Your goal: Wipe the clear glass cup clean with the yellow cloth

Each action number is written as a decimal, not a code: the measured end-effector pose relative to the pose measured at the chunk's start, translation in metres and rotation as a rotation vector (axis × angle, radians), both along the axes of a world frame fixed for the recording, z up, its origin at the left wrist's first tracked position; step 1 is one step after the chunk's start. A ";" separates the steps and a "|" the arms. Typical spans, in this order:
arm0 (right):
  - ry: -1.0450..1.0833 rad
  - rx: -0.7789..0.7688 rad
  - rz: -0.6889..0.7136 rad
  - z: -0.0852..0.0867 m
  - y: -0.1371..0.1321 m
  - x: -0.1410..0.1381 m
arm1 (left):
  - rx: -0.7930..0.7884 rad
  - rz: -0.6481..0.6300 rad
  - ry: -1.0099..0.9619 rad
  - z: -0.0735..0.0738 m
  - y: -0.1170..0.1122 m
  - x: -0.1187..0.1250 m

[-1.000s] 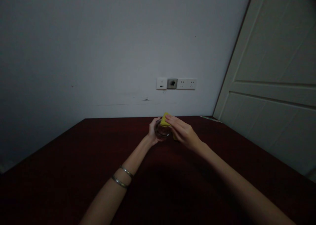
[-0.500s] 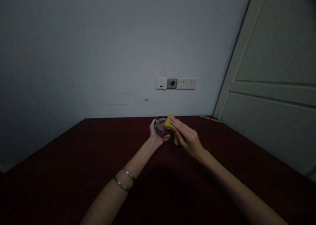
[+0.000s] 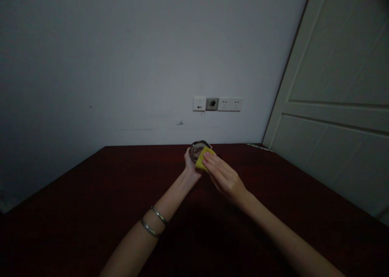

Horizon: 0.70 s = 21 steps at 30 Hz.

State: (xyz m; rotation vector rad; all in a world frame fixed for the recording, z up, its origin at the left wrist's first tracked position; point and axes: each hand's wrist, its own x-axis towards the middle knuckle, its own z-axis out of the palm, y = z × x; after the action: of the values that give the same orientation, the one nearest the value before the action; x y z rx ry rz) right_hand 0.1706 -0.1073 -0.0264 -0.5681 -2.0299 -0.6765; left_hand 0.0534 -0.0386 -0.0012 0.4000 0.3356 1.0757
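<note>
My left hand (image 3: pixel 191 163) grips a round, clear glass ashtray (image 3: pixel 197 148) from its left side and below, with the open face turned toward me. In my right hand (image 3: pixel 223 173) is a folded yellow cloth (image 3: pixel 204 158), pressed against the lower right of the glass rim. The cloth covers part of the ashtray and of the left fingers. Both hands are above the dark red table, near its far side. Two metal bangles circle my left forearm.
The dark red tabletop (image 3: pixel 121 188) reaches back to a pale wall (image 3: pixel 136 66). A row of sockets (image 3: pixel 230 104) sits on that wall behind the hands. A white panelled door (image 3: pixel 331 107) stands along the right side. A thin strip (image 3: pixel 258 147) lies at the back right corner.
My right hand has moved the cloth down and left along the ashtray's rim, from its right side to its lower part. The left hand keeps its hold, and the ashtray shifts slightly.
</note>
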 end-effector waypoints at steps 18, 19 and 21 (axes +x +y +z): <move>-0.199 0.090 -0.046 0.013 -0.008 -0.009 | 0.135 -0.164 0.163 0.007 0.004 -0.009; -0.199 0.090 -0.051 0.013 -0.007 -0.008 | 0.135 -0.139 0.166 0.007 0.004 -0.008; -0.198 0.093 -0.059 0.013 -0.006 -0.005 | 0.142 -0.112 0.177 0.007 0.005 -0.007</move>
State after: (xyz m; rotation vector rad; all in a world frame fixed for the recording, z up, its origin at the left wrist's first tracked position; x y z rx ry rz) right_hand 0.1654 -0.1138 -0.0136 -0.5255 -2.1581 -0.8871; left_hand 0.0464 -0.0334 0.0053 0.6357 0.3898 0.9592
